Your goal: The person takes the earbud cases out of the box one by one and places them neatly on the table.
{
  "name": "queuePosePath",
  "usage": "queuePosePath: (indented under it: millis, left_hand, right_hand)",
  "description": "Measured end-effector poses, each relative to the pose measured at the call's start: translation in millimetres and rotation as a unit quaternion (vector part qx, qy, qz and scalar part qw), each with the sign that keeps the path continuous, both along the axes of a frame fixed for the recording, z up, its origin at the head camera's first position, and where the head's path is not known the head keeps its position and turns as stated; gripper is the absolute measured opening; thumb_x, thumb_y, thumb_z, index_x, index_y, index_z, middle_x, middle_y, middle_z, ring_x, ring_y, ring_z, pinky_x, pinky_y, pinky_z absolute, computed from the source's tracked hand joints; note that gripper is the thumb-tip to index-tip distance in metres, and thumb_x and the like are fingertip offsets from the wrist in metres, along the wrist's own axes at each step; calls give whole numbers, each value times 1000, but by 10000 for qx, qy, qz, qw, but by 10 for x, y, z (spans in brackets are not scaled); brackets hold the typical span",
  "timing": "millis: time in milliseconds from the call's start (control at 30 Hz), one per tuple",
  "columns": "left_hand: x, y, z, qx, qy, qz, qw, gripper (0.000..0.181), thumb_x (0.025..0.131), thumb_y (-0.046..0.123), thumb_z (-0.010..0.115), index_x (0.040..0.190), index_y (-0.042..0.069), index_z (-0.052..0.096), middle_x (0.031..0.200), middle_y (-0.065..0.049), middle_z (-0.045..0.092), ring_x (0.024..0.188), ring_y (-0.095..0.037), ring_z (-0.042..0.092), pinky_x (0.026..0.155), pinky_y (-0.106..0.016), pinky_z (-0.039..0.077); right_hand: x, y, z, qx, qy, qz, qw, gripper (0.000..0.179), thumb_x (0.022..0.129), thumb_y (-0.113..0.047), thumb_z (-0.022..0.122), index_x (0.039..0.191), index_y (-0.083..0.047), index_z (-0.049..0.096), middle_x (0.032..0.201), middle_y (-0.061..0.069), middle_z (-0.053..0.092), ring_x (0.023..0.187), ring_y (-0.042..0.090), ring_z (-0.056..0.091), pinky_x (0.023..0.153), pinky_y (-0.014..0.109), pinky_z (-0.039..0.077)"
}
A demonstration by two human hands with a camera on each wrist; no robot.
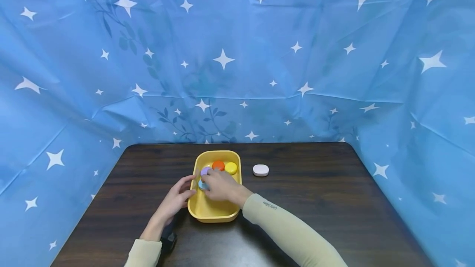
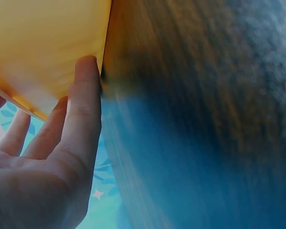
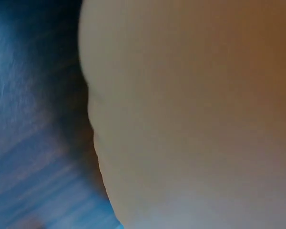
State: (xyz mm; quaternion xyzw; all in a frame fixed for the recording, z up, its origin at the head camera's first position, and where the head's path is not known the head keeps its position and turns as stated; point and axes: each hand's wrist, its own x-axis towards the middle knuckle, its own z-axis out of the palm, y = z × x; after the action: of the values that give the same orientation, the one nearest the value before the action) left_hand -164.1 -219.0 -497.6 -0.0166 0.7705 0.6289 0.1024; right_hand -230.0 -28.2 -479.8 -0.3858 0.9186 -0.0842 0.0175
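Note:
In the head view, a yellow tray (image 1: 211,213) sits on the dark table with several round, smooth pieces in it. Over its left side reaches my right hand (image 1: 222,185), its curled fingers and thumb about a light-blue round piece (image 1: 202,185). A purple round piece (image 1: 205,170) lies just beyond those fingertips. Farther back in the tray are an orange-red piece (image 1: 218,165) and a yellow piece (image 1: 231,168). My left hand (image 1: 176,197) is at the tray's left wall, fingers spread; the left wrist view shows its extended fingers (image 2: 88,95) against the yellow wall.
A white rounded piece (image 1: 261,170) lies on the dark wood table (image 1: 315,201), right of the tray. Behind the table hangs a blue curtain (image 1: 237,73) with white stars. A dark object (image 1: 169,241) is by the left wrist. My forearm fills most of the right wrist view.

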Motion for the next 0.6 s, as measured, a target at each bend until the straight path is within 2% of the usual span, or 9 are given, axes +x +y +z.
queuePosePath:
  millis: [200, 600]
  left_hand:
    - [3, 3, -15, 3, -27, -10, 10000, 52, 103, 14, 57, 153, 13, 42, 151, -21, 46, 125, -35, 57, 89, -49, 56]
    - [-3, -2, -9, -8, -30, -23, 10000, 51, 103, 15, 58, 153, 14, 43, 150, -21, 46, 125, -36, 57, 90, -50, 56]
  right_hand:
    - [12, -2, -31, 7, -185, -32, 9998, 29, 93, -32, 73, 117, -17, 68, 105, -3, 56, 88, 13, 49, 78, 24, 50]
    - [14, -11, -61, -51, -210, 24, 9998, 26, 94, -20, 72, 119, -15, 67, 110, -2, 56, 92, 14, 50, 86, 24, 50]
